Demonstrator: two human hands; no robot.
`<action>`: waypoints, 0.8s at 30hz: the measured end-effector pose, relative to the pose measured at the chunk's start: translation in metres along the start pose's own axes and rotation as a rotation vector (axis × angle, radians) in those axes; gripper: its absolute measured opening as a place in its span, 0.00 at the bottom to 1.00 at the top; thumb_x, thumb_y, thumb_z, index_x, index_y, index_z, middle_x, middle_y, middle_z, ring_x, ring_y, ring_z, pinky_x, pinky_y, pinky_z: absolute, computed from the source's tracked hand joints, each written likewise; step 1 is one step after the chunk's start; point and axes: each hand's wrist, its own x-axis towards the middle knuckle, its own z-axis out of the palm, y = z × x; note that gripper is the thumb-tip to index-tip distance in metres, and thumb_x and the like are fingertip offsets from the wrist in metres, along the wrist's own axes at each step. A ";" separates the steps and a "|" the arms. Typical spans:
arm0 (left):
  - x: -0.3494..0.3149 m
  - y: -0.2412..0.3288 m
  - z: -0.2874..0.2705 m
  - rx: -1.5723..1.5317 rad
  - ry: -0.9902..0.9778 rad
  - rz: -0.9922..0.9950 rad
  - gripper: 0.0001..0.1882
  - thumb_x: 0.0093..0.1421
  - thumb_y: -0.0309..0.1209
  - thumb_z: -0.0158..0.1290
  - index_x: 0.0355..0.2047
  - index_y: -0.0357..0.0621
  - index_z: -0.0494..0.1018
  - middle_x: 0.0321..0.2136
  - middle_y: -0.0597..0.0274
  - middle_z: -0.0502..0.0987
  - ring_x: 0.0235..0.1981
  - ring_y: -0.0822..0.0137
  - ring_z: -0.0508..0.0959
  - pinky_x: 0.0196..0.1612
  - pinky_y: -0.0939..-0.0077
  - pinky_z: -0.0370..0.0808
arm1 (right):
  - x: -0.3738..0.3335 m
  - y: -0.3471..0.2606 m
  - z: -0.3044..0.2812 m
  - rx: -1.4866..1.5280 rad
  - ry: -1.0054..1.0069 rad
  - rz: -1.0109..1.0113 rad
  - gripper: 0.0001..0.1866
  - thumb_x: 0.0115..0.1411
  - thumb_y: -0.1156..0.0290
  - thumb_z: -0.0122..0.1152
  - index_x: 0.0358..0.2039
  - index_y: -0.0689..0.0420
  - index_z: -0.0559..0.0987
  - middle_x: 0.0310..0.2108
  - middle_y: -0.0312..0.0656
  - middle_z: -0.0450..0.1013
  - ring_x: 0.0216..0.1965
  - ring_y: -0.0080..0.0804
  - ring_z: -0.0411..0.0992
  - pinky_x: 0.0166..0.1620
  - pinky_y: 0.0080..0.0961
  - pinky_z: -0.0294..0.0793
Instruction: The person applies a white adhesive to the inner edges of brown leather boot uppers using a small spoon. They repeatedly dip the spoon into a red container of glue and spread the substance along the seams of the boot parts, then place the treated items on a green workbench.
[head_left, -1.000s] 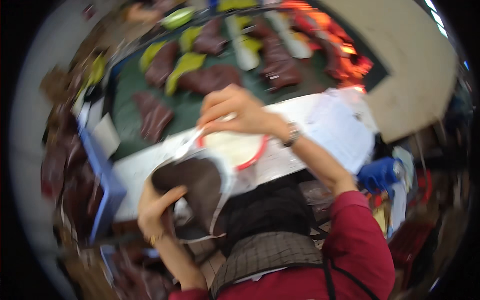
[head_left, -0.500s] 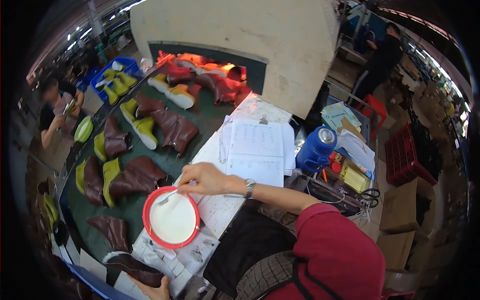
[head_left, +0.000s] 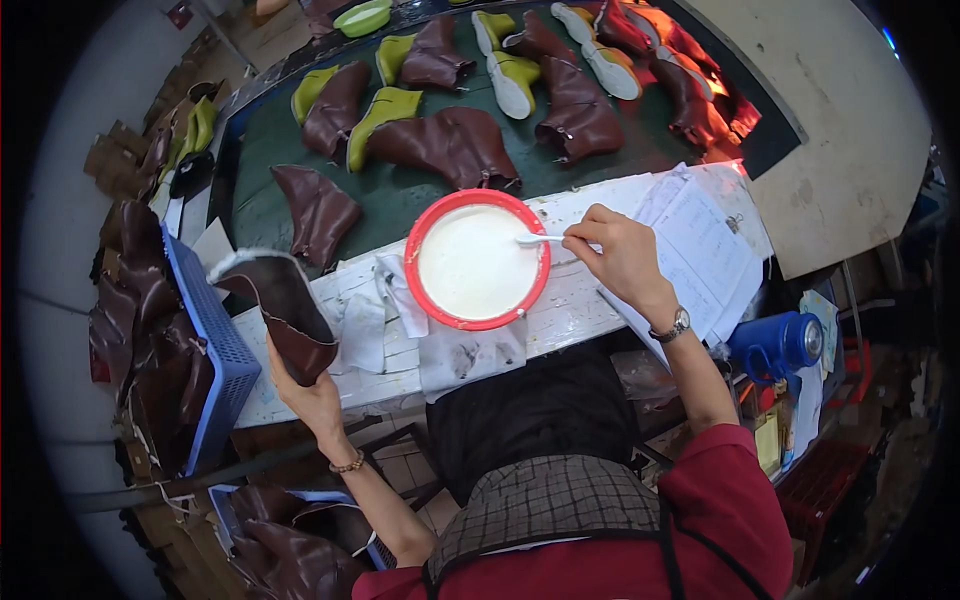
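Note:
My left hand is wrapped round a brown leather boot upper. Its wide opening, with a pale edge, faces up above the left end of the white bench. In my right hand is a thin white-handled brush, pinched between thumb and fingers. The brush tip reaches over the right side of a round red-rimmed bowl of creamy white liquid; whether it touches the liquid I cannot tell. Another brown boot upper lies on the dark green surface beyond the held one.
Brown uppers and yellow-green boots with pale soles lie across the green belt. Blue crates of uppers stand at left. Stained paper lies below the bowl. Written sheets and a blue jug are at right.
The view has swung toward the left. My left hand and its boot upper show more fully. My right hand still holds the brush at the bowl.

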 end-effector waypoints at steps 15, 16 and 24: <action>0.003 0.121 0.000 -0.166 -0.270 0.326 0.43 0.47 0.12 0.58 0.68 0.39 0.66 0.65 0.44 0.70 0.65 0.46 0.72 0.66 0.59 0.68 | 0.011 -0.055 -0.014 0.539 0.174 0.003 0.07 0.61 0.74 0.72 0.39 0.56 0.89 0.31 0.37 0.79 0.25 0.22 0.72 0.26 0.21 0.68; 0.002 0.124 0.002 -0.165 -0.297 0.351 0.44 0.46 0.13 0.60 0.67 0.39 0.67 0.65 0.44 0.69 0.65 0.45 0.71 0.67 0.58 0.67 | 0.014 -0.059 -0.014 0.558 0.151 -0.005 0.06 0.60 0.74 0.73 0.39 0.57 0.89 0.31 0.37 0.79 0.25 0.21 0.72 0.26 0.21 0.67; -0.012 0.136 -0.002 -0.167 -0.386 0.458 0.35 0.50 0.29 0.70 0.61 0.46 0.77 0.66 0.44 0.68 0.66 0.40 0.68 0.67 0.50 0.67 | 0.057 -0.050 -0.006 0.373 0.277 -0.119 0.07 0.57 0.71 0.75 0.36 0.55 0.89 0.30 0.37 0.78 0.24 0.26 0.73 0.27 0.25 0.70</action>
